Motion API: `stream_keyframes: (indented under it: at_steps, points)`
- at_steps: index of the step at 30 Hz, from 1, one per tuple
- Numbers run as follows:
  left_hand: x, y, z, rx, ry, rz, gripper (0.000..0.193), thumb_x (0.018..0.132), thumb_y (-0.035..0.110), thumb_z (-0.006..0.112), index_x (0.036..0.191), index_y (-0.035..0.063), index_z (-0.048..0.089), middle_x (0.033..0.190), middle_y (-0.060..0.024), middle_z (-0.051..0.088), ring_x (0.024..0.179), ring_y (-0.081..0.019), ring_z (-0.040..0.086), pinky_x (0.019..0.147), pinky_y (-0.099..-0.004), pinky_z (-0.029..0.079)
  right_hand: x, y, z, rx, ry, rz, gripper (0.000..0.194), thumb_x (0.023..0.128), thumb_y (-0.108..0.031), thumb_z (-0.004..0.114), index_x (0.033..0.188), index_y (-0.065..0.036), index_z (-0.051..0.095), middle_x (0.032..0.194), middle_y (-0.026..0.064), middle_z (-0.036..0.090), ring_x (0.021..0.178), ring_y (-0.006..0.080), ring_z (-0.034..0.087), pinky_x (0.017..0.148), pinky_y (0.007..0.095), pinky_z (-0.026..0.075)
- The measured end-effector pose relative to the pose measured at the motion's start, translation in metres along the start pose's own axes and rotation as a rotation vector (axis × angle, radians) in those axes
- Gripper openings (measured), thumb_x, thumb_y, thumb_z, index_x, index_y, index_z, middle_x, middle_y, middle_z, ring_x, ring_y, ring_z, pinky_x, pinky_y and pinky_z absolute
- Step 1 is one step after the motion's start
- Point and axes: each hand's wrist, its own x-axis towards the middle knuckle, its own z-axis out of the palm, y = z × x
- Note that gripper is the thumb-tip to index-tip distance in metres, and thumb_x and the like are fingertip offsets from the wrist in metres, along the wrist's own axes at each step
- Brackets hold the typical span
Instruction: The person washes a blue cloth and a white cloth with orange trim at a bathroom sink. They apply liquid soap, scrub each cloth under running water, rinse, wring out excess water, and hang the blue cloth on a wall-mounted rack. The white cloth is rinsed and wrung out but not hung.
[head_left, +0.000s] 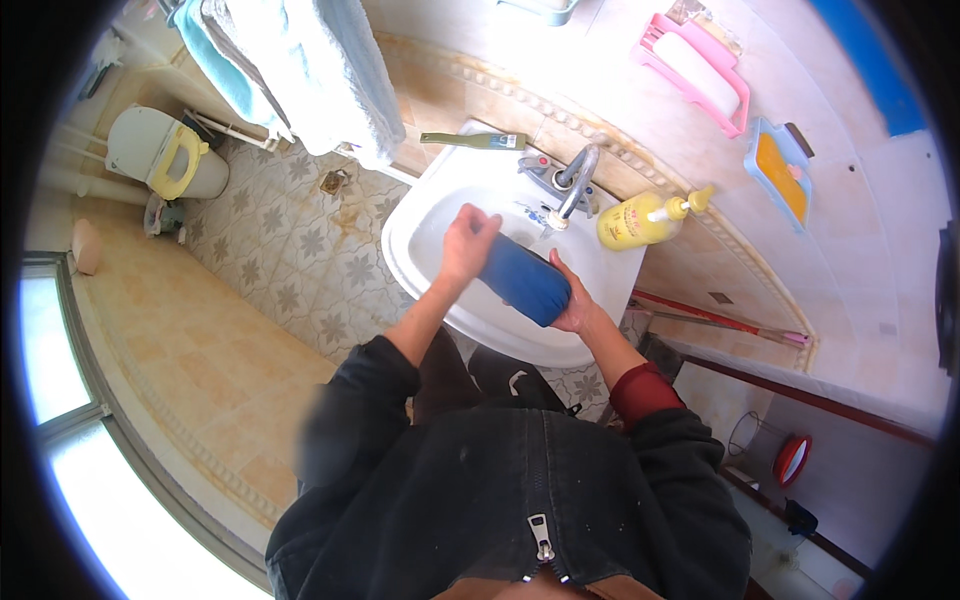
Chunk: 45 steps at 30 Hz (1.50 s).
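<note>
A dark blue, rounded oblong fabric-like case or bundle (525, 281) is held over the white washbasin (409, 255). My right hand (576, 300) grips its lower right end from beneath and the side, palm against it. At its upper left end is my left hand (469, 244), fingers curled, the fingertips close to the surface; whether they press on it I cannot tell. Just beyond the blue thing is the chrome faucet (581, 180), its spout pointing into the basin. No running water can be made out.
A yellow pump bottle (634, 221) stands on the basin's right rim, and a green-handled brush or scraper (472, 140) lies on the back left rim. Towels (300, 67) hang at the upper left. Pink (694, 71) and blue (780, 176) soap dishes are on the wall. A toilet (172, 154) is far left.
</note>
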Motion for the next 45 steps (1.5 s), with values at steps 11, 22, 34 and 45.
stream_keyframes:
  at_steps: [11, 22, 34, 45]
  points:
    - [-0.017, -0.028, 0.017, -1.082, -0.558, -0.529, 0.067, 0.090, 0.062, 0.056, 0.129, 0.0076, 0.055, 0.125, -0.0152, 0.059, 0.105, -0.0262, 0.060, 0.092, -0.0409, 0.048, -0.019, 0.039, 0.053, 0.151, -0.407, -0.145, 0.066, 0.092, -0.061, 0.049, 0.133, -0.010, 0.051, 0.127, 0.0112, 0.059, 0.112, 0.0296, 0.059, 0.089, 0.0479, 0.050]
    - [0.017, -0.016, 0.046, 0.373, -0.289, -0.125, 0.030, 0.086, 0.034, 0.067, 0.082, 0.0051, 0.064, 0.073, -0.0064, 0.065, 0.069, -0.0203, 0.063, 0.065, -0.0372, 0.051, -0.007, 0.008, 0.058, -1.053, 0.242, -0.491, 0.062, 0.076, -0.028, 0.079, 0.121, 0.006, 0.051, 0.107, 0.0115, 0.064, 0.091, 0.0189, 0.064, 0.079, 0.0323, 0.052]
    - [-0.008, 0.006, 0.010, -0.209, -0.372, -0.258, 0.054, 0.083, 0.034, 0.078, 0.119, 0.0044, 0.052, 0.100, -0.0098, 0.065, 0.094, -0.0205, 0.063, 0.080, -0.0341, 0.052, -0.002, -0.004, -0.001, -0.322, 0.277, -0.489, 0.053, 0.092, -0.038, 0.067, 0.128, -0.003, 0.049, 0.115, 0.0098, 0.061, 0.107, 0.0217, 0.059, 0.091, 0.0405, 0.049]
    - [-0.036, 0.028, 0.013, 0.107, -0.369, 0.778, 0.038, 0.088, 0.016, 0.071, 0.120, 0.0038, 0.053, 0.104, -0.0103, 0.066, 0.099, -0.0167, 0.062, 0.085, -0.0329, 0.050, 0.002, -0.002, 0.030, 0.169, -0.258, -0.245, 0.049, 0.098, -0.040, 0.052, 0.116, 0.005, 0.058, 0.111, 0.0161, 0.062, 0.107, 0.0262, 0.060, 0.091, 0.0406, 0.050]
